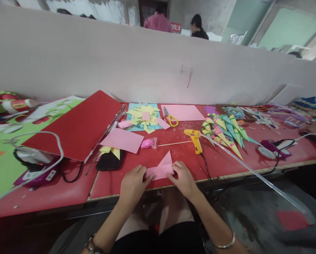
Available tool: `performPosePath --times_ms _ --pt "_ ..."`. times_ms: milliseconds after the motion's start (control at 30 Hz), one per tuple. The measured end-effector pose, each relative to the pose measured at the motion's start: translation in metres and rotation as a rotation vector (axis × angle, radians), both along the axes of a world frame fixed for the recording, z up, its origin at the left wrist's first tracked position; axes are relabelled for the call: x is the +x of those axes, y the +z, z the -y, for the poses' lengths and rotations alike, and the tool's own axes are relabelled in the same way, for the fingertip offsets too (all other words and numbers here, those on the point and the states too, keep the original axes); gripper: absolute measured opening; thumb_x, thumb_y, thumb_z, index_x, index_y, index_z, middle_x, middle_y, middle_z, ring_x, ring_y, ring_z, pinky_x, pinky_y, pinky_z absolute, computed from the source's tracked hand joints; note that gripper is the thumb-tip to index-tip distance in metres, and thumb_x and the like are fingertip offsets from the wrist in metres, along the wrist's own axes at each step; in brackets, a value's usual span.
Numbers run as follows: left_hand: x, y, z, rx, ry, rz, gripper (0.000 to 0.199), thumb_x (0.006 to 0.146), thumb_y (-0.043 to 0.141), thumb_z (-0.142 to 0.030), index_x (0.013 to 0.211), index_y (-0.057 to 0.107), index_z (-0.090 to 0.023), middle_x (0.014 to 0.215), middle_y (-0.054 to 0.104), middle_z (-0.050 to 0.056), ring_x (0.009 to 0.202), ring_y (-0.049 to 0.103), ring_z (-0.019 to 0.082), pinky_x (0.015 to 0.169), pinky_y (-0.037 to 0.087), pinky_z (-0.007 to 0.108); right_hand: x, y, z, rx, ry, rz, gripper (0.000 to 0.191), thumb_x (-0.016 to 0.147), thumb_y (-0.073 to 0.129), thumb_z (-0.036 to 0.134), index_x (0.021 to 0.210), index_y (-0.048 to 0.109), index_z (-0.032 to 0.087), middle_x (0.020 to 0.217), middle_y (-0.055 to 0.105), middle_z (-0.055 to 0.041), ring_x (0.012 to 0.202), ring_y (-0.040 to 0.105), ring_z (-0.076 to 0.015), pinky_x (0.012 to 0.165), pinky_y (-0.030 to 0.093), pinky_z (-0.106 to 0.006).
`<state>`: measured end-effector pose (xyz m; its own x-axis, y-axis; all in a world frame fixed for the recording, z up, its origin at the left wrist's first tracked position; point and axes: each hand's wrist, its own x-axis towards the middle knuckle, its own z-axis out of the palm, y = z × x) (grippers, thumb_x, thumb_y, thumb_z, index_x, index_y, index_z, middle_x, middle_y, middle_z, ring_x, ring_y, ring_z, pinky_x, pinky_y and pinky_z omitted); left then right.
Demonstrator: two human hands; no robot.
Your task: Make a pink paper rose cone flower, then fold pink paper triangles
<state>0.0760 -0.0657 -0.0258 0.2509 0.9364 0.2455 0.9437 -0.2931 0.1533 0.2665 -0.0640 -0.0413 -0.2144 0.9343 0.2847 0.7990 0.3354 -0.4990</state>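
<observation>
A folded piece of pink paper [161, 171] lies at the front edge of the red table, one pointed corner sticking up from its top. My left hand [134, 180] pinches its left end between thumb and fingers. At the right end, my right hand [183, 178] grips the paper the same way. Beyond the paper are a thin wooden stick [174, 143] and a small plastic bag of something bright pink [148, 143]. A yellow hot glue gun [194, 139] with a long clear glue stick rests to the right of my right hand.
Left of my hands, a black phone [108, 162] lies partly under paper, near a large red board [75, 127]. Yellow-handled scissors [172, 119] sit among cut paper. Paper cones [224, 130] are piled right. Power strips [45, 171] with cables stand on both sides. A white partition [147, 67] closes the back.
</observation>
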Motion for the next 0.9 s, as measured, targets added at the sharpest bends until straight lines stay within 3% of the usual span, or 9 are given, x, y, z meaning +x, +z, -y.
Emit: performPosePath --times_ms 67,133,200,267,433,567,767,900 --pt "-0.002 -0.001 -0.002 0.004 -0.031 0.089 0.022 0.081 0.050 -0.039 0.085 0.055 -0.017 0.084 0.060 0.004 0.074 0.059 0.018 0.060 0.042 0.027 0.001 0.003 0.000 -0.025 0.008 -0.018 0.026 0.077 0.057 0.022 0.056 0.042 0.020 0.067 0.047 0.0012 0.067 0.044 -0.0148 0.061 0.036 -0.025" --pt "-0.005 -0.003 -0.004 -0.033 -0.112 0.204 0.037 0.077 0.056 -0.037 0.108 0.048 -0.018 0.098 0.060 0.006 0.087 0.059 0.020 0.069 0.045 0.029 0.004 0.006 0.000 -0.056 0.033 -0.057 0.022 0.076 0.059 0.022 0.058 0.046 0.019 0.068 0.048 0.0008 0.068 0.045 -0.0149 0.063 0.037 -0.025" --pt "-0.008 -0.005 -0.004 -0.119 -0.219 0.289 0.054 0.074 0.060 -0.033 0.122 0.038 -0.020 0.101 0.061 0.005 0.090 0.059 0.020 0.075 0.046 0.032 0.007 0.010 0.001 -0.083 0.097 -0.118 0.014 0.075 0.061 0.021 0.064 0.053 0.018 0.075 0.053 -0.0006 0.074 0.048 -0.0155 0.067 0.039 -0.026" --pt "-0.010 -0.005 -0.002 -0.177 -0.289 0.320 0.056 0.074 0.060 -0.027 0.125 0.037 -0.022 0.100 0.063 0.004 0.090 0.058 0.020 0.078 0.045 0.034 0.011 0.013 0.003 -0.096 0.184 -0.172 0.002 0.074 0.062 0.018 0.074 0.060 0.018 0.085 0.057 -0.0018 0.081 0.050 -0.0160 0.073 0.040 -0.027" --pt "-0.013 0.001 0.003 -0.092 -0.366 0.198 0.033 0.074 0.054 -0.008 0.100 0.061 -0.027 0.100 0.064 0.003 0.094 0.055 0.021 0.082 0.039 0.036 0.016 0.011 0.007 -0.090 0.288 -0.181 0.027 0.072 0.057 0.004 0.082 0.069 0.025 0.094 0.060 -0.0020 0.087 0.051 -0.0165 0.077 0.041 -0.028" --pt "-0.014 0.001 0.003 -0.111 -0.392 0.182 0.031 0.074 0.054 -0.006 0.095 0.064 -0.026 0.087 0.066 0.001 0.082 0.057 0.017 0.073 0.041 0.030 0.014 0.007 0.010 -0.067 0.269 -0.166 0.028 0.071 0.059 0.004 0.088 0.069 0.024 0.097 0.062 -0.0029 0.089 0.052 -0.0176 0.078 0.041 -0.030" --pt "-0.006 0.003 -0.003 -0.163 -0.294 0.214 0.009 0.079 0.055 -0.021 0.078 0.064 -0.020 0.075 0.061 0.000 0.069 0.056 0.013 0.060 0.040 0.023 0.003 0.010 0.010 -0.053 0.122 -0.184 0.001 0.073 0.066 0.021 0.073 0.067 0.021 0.089 0.064 -0.0024 0.082 0.053 -0.0172 0.074 0.041 -0.029" --pt "-0.001 0.006 -0.006 -0.178 -0.196 0.181 0.016 0.079 0.056 -0.030 0.068 0.057 -0.018 0.067 0.057 -0.002 0.062 0.054 0.012 0.054 0.036 0.022 -0.004 0.010 0.007 -0.038 0.004 -0.156 0.009 0.074 0.064 0.025 0.068 0.062 0.019 0.082 0.063 -0.0026 0.077 0.053 -0.0179 0.071 0.041 -0.029"
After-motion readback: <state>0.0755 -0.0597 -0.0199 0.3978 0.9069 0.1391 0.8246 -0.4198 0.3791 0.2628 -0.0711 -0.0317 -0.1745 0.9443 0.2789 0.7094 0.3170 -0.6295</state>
